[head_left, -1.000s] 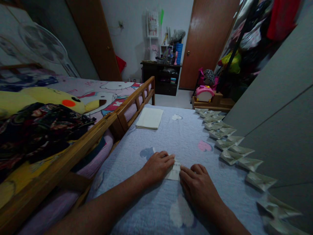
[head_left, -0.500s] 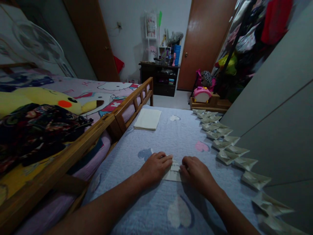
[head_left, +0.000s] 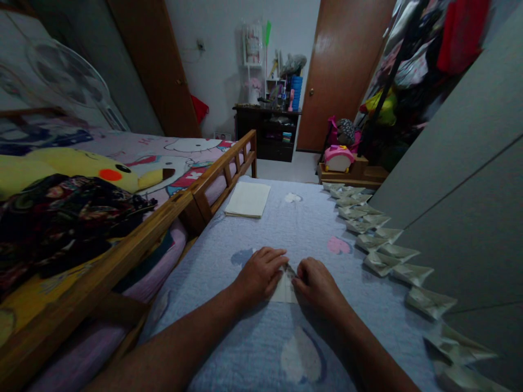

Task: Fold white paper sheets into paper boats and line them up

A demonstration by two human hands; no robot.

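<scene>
A partly folded sheet of paper (head_left: 283, 291) lies on the bedspread (head_left: 229, 348) between my two hands. My left hand (head_left: 261, 275) grips its left side, fingers bent over the upper edge. My right hand (head_left: 317, 283) is closed, with thumb and forefinger pinching a flap on the right side. The flap stands slightly raised and looks dark between the fingertips. Much of the paper is hidden under my hands. Beyond them, a stack of paper sheets (head_left: 248, 200) rests near the bed rail. Several folded paper boats (head_left: 431, 301) line the right side.
A wooden bed rail (head_left: 174, 209) runs along the left. Behind it, a yellow plush toy (head_left: 81, 163) and dark patterned cloth (head_left: 61, 218) lie on another bed. A pale cabinet (head_left: 461, 190) borders the right. A dark desk (head_left: 265, 130) stands at the far wall.
My right hand has moved slightly left, closer to my left hand. The paper's printed flap, flat before, is now lifted and pinched. My left hand has shifted slightly left.
</scene>
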